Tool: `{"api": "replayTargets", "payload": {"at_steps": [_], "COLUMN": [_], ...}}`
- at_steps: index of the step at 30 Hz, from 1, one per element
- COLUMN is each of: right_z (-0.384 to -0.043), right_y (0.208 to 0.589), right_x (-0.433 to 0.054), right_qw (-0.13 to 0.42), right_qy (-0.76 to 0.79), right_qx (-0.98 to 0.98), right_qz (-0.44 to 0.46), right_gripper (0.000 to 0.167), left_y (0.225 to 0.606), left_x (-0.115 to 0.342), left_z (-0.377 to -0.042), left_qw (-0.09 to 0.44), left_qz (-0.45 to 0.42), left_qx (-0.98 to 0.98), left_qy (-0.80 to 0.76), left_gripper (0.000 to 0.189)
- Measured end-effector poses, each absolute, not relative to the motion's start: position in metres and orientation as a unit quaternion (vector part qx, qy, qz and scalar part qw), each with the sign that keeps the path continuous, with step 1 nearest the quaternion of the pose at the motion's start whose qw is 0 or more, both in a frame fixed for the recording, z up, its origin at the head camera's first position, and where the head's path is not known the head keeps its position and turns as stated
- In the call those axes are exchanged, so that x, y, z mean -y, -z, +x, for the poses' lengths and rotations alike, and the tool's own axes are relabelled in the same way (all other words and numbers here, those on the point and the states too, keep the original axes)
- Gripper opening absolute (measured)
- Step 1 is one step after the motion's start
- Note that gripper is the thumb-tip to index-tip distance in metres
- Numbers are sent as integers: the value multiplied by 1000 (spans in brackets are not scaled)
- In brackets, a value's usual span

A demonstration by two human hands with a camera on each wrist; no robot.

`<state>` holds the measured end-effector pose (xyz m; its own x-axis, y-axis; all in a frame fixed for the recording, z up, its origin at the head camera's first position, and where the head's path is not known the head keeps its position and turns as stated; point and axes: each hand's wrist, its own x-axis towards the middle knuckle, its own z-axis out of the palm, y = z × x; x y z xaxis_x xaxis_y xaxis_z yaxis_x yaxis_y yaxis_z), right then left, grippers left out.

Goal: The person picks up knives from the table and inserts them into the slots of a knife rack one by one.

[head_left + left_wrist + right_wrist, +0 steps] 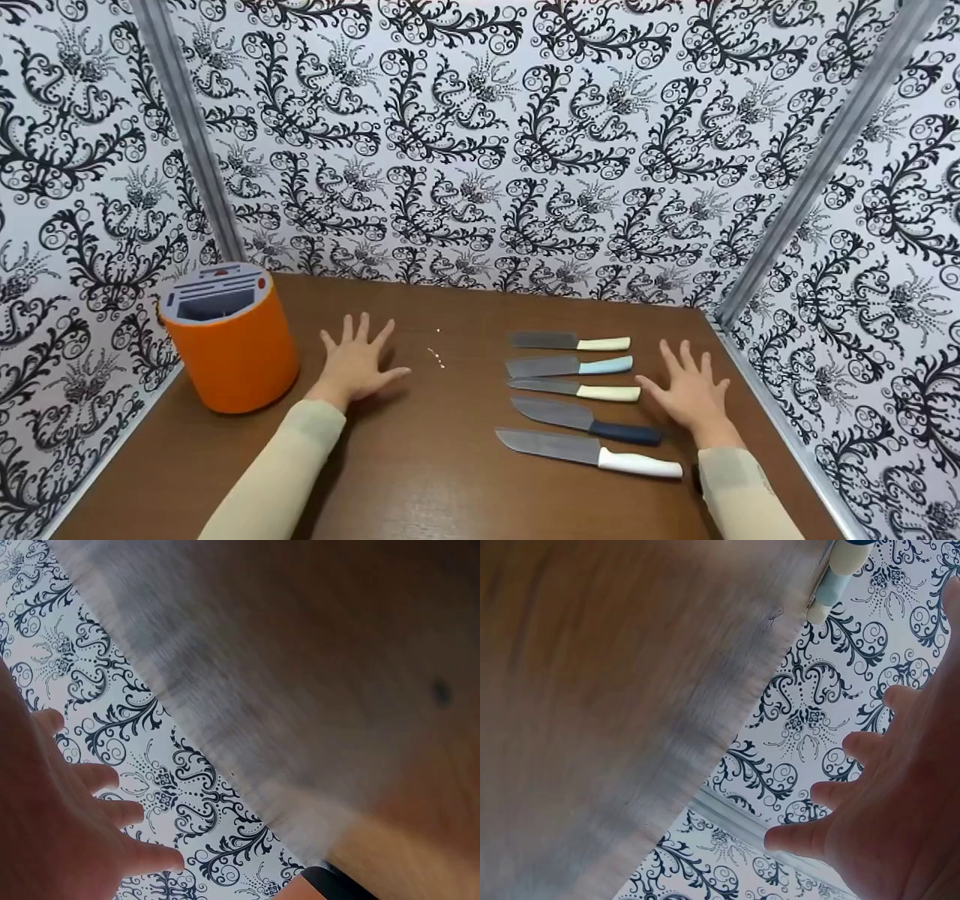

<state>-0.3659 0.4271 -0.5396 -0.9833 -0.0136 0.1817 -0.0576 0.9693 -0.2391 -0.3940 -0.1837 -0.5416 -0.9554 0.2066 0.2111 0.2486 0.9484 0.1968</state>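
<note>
My left hand (352, 367) is spread wide over the brown table, between an orange knife block (236, 360) and the middle. My right hand (690, 390) is also spread, just right of a column of knives, and holds nothing. From back to front lie a cleaver with a pale yellow handle (604, 344), a knife with a light blue handle (606, 365), a narrow knife with a pale yellow handle (609, 393), a knife with a dark blue handle (626, 433) and a large knife with a white handle (641, 463). Their blades point left.
Small white specks (436, 358) dot the table (420, 465) near its middle. Patterned walls (465, 150) enclose the back and both sides, with grey metal strips (817, 165) at the corners. The block's slotted top (217, 289) faces up.
</note>
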Motion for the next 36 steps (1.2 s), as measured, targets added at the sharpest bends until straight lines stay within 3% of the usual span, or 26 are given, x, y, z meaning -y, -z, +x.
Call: {"api": "replayTargets", "payload": {"at_steps": [14, 20, 26, 29, 36], "right_z": [-369, -338, -315, -307, -308], "right_y": [533, 508, 481, 467, 465], "right_x": [-416, -375, -315, -283, -195], "right_qw": [110, 153, 167, 182, 241], "right_qy": [-124, -135, -181, -205, -324], "right_qx": [986, 972, 963, 958, 915], "right_qz": [-18, -117, -109, -83, 22], "right_gripper": [103, 106, 107, 105, 94], "left_y": [537, 533, 514, 508, 496], "left_x": [191, 184, 174, 173, 202], "left_z": [-408, -382, -340, -329, -325], "left_qw": [98, 176, 237, 295, 532], "left_qz": [-132, -145, -177, -200, -199], "left_qx": [982, 965, 941, 917, 794], "left_qy": [93, 133, 164, 178, 217], "left_gripper": [102, 95, 90, 87, 66]}}
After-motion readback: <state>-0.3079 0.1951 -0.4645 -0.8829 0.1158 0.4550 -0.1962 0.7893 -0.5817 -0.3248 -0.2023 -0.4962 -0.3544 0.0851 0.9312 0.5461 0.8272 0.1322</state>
